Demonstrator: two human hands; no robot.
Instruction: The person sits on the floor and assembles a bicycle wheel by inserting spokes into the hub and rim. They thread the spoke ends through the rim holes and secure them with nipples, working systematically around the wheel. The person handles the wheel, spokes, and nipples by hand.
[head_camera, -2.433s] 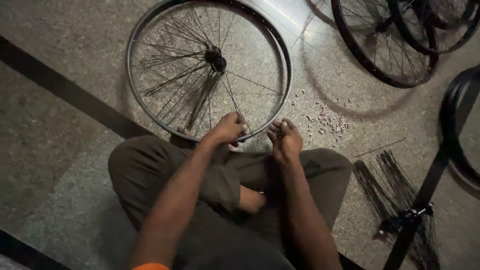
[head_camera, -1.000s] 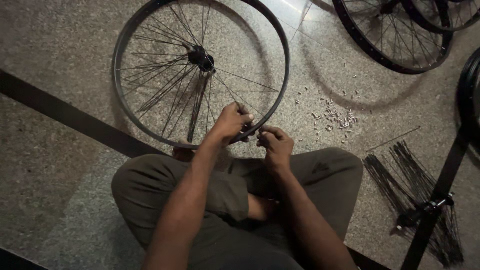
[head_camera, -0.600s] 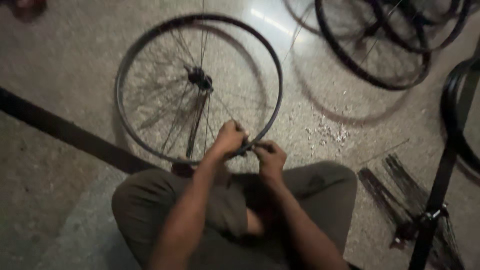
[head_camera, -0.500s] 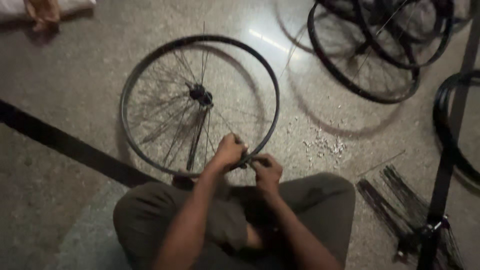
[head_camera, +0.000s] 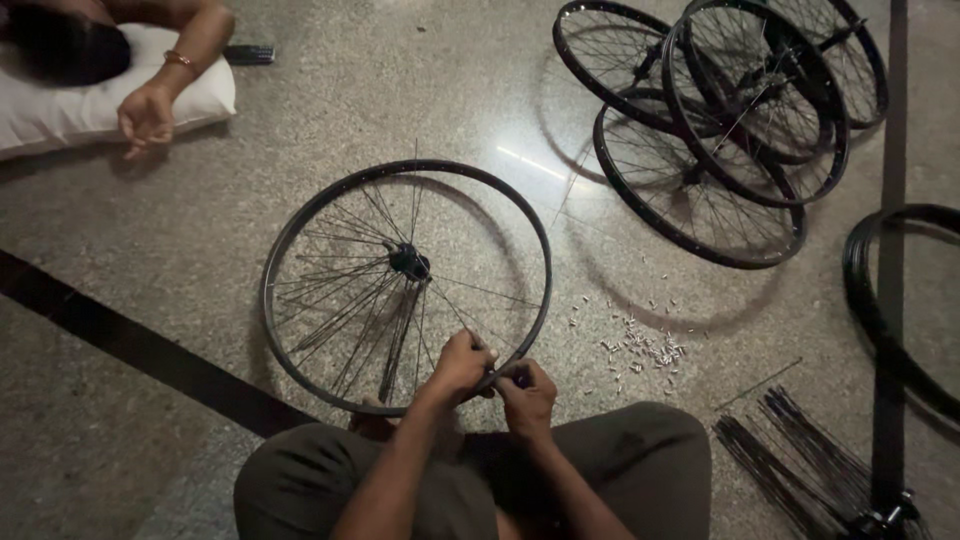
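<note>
wheel: bicycle wheel (head_camera: 300, 250) lies flat on the speckled floor (head_camera: 130, 230), right in front of the seated person's knees, so the near rim sits within reach of both hands.
left hand: left hand (head_camera: 462, 362) closed over the near rim where a spoke meets it, steadying that spot.
right hand: right hand (head_camera: 528, 396) just beside the left, fingers pinched narrow on something small at the rim; too small to tell what.
hub: hub (head_camera: 409, 263) at centre, spokes bunched loose on the left side, only partly laced.
small parts: scatter of small pale metal bits (head_camera: 640, 345) on the floor right of the wheel, near the right hand.
spare spokes: dark bundle of spokes (head_camera: 800, 465) near right.
stack: 3 or so finished wheels (head_camera: 720, 120) far right.
other person: another person's hand (head_camera: 146, 115) rests by a white pillow (head_camera: 205, 95), far left.
change: vs 0.5 s ago the view has tipped further away, showing more pillow and stack; both hands stay at the same rim spot.
</note>
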